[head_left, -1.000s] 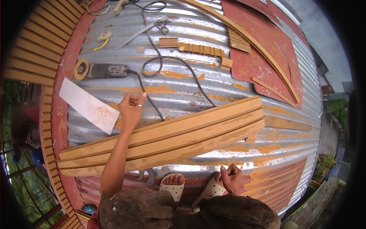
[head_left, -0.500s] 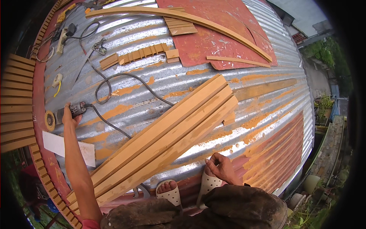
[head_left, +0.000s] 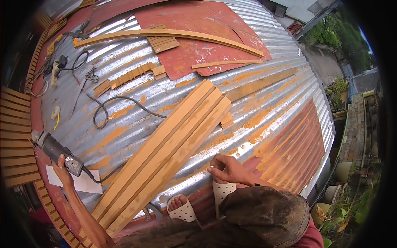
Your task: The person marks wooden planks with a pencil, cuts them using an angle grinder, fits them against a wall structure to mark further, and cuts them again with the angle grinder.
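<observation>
My left hand [head_left: 64, 175] grips the body of a grey-and-black angle grinder [head_left: 57, 151], its head pointing far left past the roof edge. The grinder's disc is hard to make out here. From its rear end a dark cord [head_left: 92, 175] passes beneath a long brown grooved board [head_left: 165, 144], which lies slantwise in front of me. A white rectangular sheet [head_left: 89, 184] lies below the grinder, partly hidden by my hand. My right hand [head_left: 229, 168] hangs near my right sandal with its fingers curled, and nothing shows in it.
The corrugated metal roof [head_left: 281, 136] carries brown sawdust streaks. Several cut wood pieces [head_left: 128, 77], a long narrow strip [head_left: 182, 34] and a power strip [head_left: 54, 73] lie farther off. A slatted brown panel [head_left: 15, 136] borders the left edge. Potted plants [head_left: 343, 171] stand below at right.
My left hand has drawn the grinder nearer and turned it, so its head points up-left and its cord end toward me. My right hand stays curled near the sandal. The whole view has shifted.
</observation>
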{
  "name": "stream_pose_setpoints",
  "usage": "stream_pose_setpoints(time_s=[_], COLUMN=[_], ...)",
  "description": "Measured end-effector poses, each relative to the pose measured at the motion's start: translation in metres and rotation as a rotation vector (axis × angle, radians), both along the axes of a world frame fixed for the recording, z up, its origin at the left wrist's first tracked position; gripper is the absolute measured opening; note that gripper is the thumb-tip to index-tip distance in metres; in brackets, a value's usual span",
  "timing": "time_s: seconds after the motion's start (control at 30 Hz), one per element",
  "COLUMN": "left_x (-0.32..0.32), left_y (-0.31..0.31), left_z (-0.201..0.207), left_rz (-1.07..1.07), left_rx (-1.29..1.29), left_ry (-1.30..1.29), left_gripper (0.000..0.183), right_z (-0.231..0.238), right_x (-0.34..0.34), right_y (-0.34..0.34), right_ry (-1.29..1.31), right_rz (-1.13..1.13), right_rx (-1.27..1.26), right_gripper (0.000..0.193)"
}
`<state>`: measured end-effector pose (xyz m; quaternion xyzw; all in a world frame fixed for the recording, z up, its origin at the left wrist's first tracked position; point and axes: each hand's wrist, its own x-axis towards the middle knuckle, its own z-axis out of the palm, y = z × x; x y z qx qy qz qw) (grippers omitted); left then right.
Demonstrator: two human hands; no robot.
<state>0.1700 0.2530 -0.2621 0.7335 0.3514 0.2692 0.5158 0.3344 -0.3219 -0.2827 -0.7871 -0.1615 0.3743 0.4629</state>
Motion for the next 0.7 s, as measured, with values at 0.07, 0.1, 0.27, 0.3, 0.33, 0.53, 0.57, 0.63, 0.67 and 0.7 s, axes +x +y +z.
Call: stream_pose_setpoints(time_s=[0.07, 0.1, 0.27, 0.3, 0.33, 0.53, 0.57, 0.63, 0.67, 0.7], left_x=[0.012, 0.017, 0.067, 0.067, 0.067, 0.066, 0.064, 0.049, 0.05, 0.048], left_y=[-0.038, -0.057, -0.201, -0.22, -0.237, -0.325, -0.332, -0.326, -0.327, -0.327], left_z=[0.05, 0.065, 0.074, 0.063, 0.052, -0.005, -0.013, -0.032, -0.034, -0.032], left_rz=[-0.152, -0.234, -0.531, -0.589, -0.645, -0.987, -1.017, -1.02, -1.021, -0.997], left_rx=[0.08, 0.033, -0.145, -0.158, -0.169, 0.046, 0.065, 0.059, 0.044, -0.067], left_ry=[-0.021, -0.007, -0.084, -0.05, -0.016, 0.283, 0.33, 0.442, 0.525, 0.536], left_gripper=[0.056, 0.06, 0.067, 0.067, 0.067, 0.068, 0.067, 0.066, 0.065, 0.064], right_z=[0.003, 0.007, 0.032, 0.032, 0.033, -0.016, -0.015, -0.027, -0.034, -0.041], right_x=[0.007, 0.007, -0.012, -0.02, -0.025, -0.045, -0.051, -0.055, -0.055, -0.052], right_y=[0.013, 0.033, 0.094, 0.101, 0.107, 0.079, 0.078, 0.079, 0.075, 0.071], right_ry=[0.048, 0.152, 0.319, 0.364, 0.364, 0.569, 0.651, 0.702, 0.729, 0.634], right_rz=[0.063, 0.021, 0.011, 0.0, 0.005, -0.453, -0.547, -0.485, -0.42, -0.292], right_rx=[0.08, 0.219, 0.563, 0.655, 0.661, 0.602, 0.609, 0.561, 0.497, 0.5], right_gripper=[0.033, 0.04, 0.063, 0.066, 0.066, 0.043, 0.038, 0.04, 0.042, 0.051])
